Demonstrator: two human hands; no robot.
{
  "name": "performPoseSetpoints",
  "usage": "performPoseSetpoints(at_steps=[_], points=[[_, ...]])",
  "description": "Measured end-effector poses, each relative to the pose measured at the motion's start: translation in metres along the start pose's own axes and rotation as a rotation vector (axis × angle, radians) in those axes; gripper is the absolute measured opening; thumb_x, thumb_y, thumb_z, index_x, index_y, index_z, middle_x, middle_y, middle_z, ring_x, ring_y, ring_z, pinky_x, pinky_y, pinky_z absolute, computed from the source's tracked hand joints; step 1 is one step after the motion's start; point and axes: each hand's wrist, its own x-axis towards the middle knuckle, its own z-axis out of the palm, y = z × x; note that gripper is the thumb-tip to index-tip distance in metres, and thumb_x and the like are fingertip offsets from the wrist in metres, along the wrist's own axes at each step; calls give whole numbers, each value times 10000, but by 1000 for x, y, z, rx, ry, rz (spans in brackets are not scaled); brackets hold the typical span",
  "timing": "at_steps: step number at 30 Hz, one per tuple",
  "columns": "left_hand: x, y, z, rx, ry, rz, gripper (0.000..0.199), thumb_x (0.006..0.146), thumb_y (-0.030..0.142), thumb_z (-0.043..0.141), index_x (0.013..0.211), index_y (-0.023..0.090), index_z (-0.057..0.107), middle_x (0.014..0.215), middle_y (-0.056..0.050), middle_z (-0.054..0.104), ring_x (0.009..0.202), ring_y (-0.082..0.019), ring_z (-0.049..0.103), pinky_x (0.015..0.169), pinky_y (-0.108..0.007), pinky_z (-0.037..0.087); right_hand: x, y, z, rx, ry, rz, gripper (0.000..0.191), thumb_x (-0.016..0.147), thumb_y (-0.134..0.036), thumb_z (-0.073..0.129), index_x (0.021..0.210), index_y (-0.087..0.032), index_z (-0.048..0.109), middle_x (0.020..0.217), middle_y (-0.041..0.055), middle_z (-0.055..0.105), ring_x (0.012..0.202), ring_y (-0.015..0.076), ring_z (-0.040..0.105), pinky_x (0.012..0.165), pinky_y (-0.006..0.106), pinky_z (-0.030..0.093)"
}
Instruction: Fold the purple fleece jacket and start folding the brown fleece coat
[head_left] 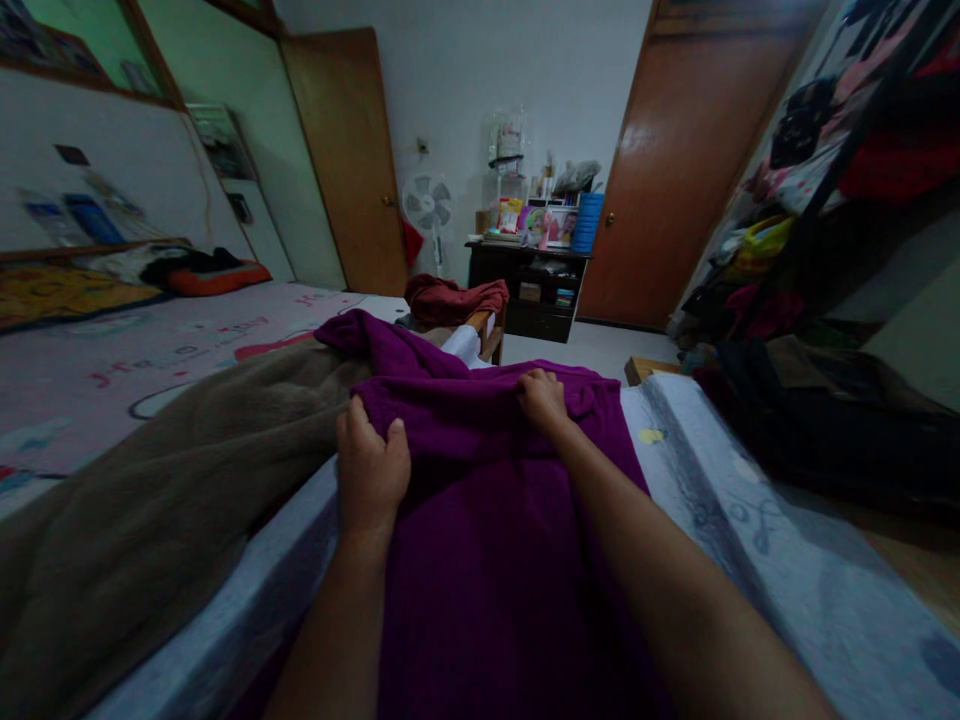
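Purple cloth (pixel 487 570), probably a garment, lies nearest to the camera, and a grey-blue sheet (pixel 712 490) is under it. At the cloth's left corner, the left hand (pixel 373 475) has its fingers closed on the fabric; the right hand (pixel 541 400) grasps its raised upper edge. Brown blanket (pixel 180 500) is left of the cloth. As I judge, the near part is already spread, but the far part is wrinkled, not yet flat.

cloth (pixel 480 520): purple | blanket (pixel 217 450): grey-brown | bedspread (pixel 202 320): pink, red-lettered | sheet (pixel 727 470): pale grey, dark-striped | fan (pixel 429 203): white
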Motion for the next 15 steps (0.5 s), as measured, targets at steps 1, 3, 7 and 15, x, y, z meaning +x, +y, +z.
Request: performPoseSetpoints(at_steps=[1,3,7,15], points=[[-1,0,0,55,-1,4,567,837,279,532,1365,114,409,1280,-179,502,1221,-329,492,1033,-470,415,1,0,3,-3,76,48,281,911,-272,471,1149,-202,604,1254,133,548,1147,280,477,908,385,401],[-3,-1,0,161,-13,7,587,837,269,530,1373,82,380,1284,-209,487,1212,-339,494,992,-463,442,1,0,12,31,149,137,302,914,-299,486,1183,-185,561,1221,140,546,1095,259,505,877,358,422],[-7,1,0,372,-3,9,560,815,258,561,1327,111,388,1331,-206,432,1254,-365,422,985,-533,401,-5,5,42,137,-5,70,352,913,-323,510,1232,-175,525,1247,139,557,1146,248,506,959,386,394],[-24,38,34,171,56,303,268,855,153,473,1119,160,520,1307,-163,457,1259,-311,398,1061,-490,312,3,4,89,305,-170,-135,603,892,-352,544,1432,-138,385,1535,175,300,1408,269,267,1104,437,269]])
